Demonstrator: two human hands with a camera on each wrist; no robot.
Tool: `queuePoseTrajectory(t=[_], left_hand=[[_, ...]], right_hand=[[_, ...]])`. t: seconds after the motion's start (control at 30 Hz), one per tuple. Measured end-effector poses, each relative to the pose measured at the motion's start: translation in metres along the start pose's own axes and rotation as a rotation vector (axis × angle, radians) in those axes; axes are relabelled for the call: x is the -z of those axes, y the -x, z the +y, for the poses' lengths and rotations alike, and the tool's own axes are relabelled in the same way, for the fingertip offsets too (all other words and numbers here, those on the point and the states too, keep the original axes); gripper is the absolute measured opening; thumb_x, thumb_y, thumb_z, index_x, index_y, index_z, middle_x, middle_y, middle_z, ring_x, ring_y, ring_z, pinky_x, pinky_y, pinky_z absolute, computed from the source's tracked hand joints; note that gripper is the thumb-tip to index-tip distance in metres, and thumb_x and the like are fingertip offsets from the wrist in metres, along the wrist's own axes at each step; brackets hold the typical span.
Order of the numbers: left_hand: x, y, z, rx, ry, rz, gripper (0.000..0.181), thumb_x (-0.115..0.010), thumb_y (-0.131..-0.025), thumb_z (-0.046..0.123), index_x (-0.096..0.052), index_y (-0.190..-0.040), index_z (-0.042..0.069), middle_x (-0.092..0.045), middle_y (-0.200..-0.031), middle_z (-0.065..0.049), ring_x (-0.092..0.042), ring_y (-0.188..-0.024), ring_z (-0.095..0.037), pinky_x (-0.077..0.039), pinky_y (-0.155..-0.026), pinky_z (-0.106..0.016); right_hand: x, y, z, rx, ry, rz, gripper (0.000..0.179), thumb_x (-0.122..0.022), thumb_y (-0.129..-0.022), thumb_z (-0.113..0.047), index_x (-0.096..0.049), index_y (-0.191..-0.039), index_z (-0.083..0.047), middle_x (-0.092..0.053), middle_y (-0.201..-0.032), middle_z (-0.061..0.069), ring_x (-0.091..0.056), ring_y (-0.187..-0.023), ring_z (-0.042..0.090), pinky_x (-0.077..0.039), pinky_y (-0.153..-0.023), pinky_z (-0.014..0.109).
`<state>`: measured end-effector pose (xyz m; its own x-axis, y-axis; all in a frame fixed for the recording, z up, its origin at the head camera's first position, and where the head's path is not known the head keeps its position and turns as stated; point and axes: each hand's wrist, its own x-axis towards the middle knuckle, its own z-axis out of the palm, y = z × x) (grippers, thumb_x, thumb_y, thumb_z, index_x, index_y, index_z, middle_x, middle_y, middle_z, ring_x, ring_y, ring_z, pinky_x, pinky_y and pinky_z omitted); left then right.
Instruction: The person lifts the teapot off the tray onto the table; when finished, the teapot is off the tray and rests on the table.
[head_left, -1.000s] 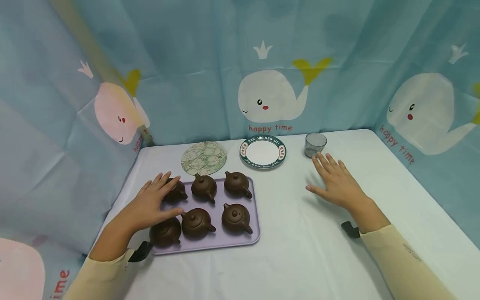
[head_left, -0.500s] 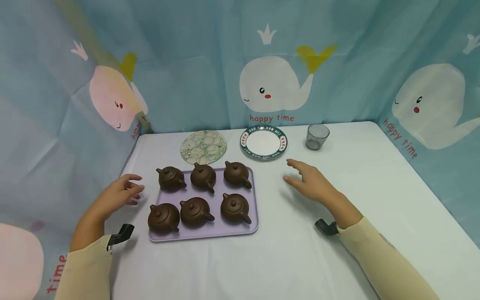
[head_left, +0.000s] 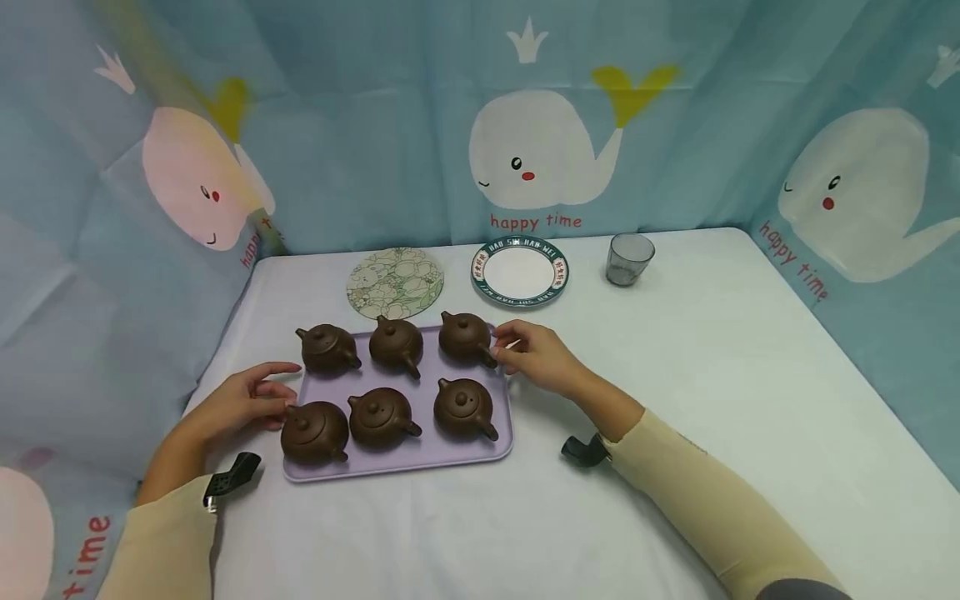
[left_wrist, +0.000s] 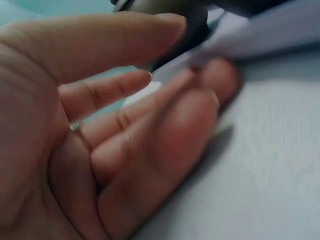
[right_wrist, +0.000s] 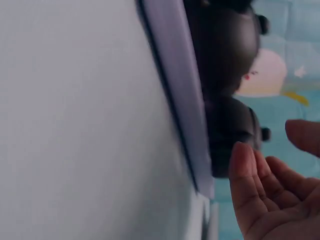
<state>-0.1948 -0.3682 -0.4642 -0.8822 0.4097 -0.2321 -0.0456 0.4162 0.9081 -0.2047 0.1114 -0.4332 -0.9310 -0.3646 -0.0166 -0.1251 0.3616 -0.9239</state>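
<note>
Several dark brown teapots sit in two rows of three on a lilac tray (head_left: 427,457). At the tray's left edge is my left hand (head_left: 238,404), fingers loosely bent, beside the front-left teapot (head_left: 315,433). The left wrist view shows nothing held between those fingers. My right hand (head_left: 546,360) is at the tray's right edge, its fingertips close to the handle of the back-right teapot (head_left: 463,336). In the right wrist view its thumb and fingers (right_wrist: 244,172) stand apart around nothing; whether a fingertip touches the tray or teapot cannot be told.
Behind the tray lie a round floral mat (head_left: 395,283) and a plate (head_left: 517,271) with a green patterned rim. A clear glass (head_left: 628,258) stands at the back right of the white-covered table (head_left: 720,375). A whale-print curtain (head_left: 360,133) encloses the sides and back.
My left hand has moved off from above the teapots to the tray's left side. My right hand has come leftward from near the glass to the tray's right edge.
</note>
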Motion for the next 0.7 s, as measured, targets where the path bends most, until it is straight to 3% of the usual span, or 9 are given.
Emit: queuePoseTrajectory(t=[0.2,0.33,0.7], left_hand=[[-0.002,0.006,0.002,-0.033,-0.08,0.06,0.064,-0.063,-0.085,-0.005,-0.034,-0.142,-0.006,-0.064,-0.095,-0.01,-0.062,-0.072,-0.017,-0.053,-0.064,-0.03],[-0.003,0.005,0.004,-0.04,-0.124,0.075,0.065,-0.062,-0.082,-0.007,-0.034,-0.141,-0.009,-0.061,-0.095,-0.012,-0.06,-0.071,-0.015,-0.052,-0.063,-0.028],[-0.013,0.0,0.003,-0.046,-0.197,0.075,0.063,-0.057,-0.084,-0.006,-0.035,-0.142,-0.014,-0.056,-0.094,-0.014,-0.056,-0.072,-0.012,-0.049,-0.063,-0.026]], right_hand=[[-0.014,-0.014,-0.004,-0.022,0.125,0.059,0.024,-0.074,-0.086,-0.024,-0.065,-0.1,-0.008,-0.064,-0.084,0.001,-0.064,-0.07,0.016,-0.05,-0.061,0.029],[-0.015,-0.018,0.0,-0.034,0.172,0.037,0.015,-0.073,-0.087,-0.023,-0.067,-0.087,-0.009,-0.065,-0.076,0.0,-0.063,-0.065,0.013,-0.049,-0.059,0.028],[-0.004,0.0,0.021,-0.029,0.081,0.063,0.013,-0.068,-0.092,-0.017,-0.07,-0.095,-0.006,-0.069,-0.074,0.003,-0.067,-0.069,0.015,-0.05,-0.069,0.028]])
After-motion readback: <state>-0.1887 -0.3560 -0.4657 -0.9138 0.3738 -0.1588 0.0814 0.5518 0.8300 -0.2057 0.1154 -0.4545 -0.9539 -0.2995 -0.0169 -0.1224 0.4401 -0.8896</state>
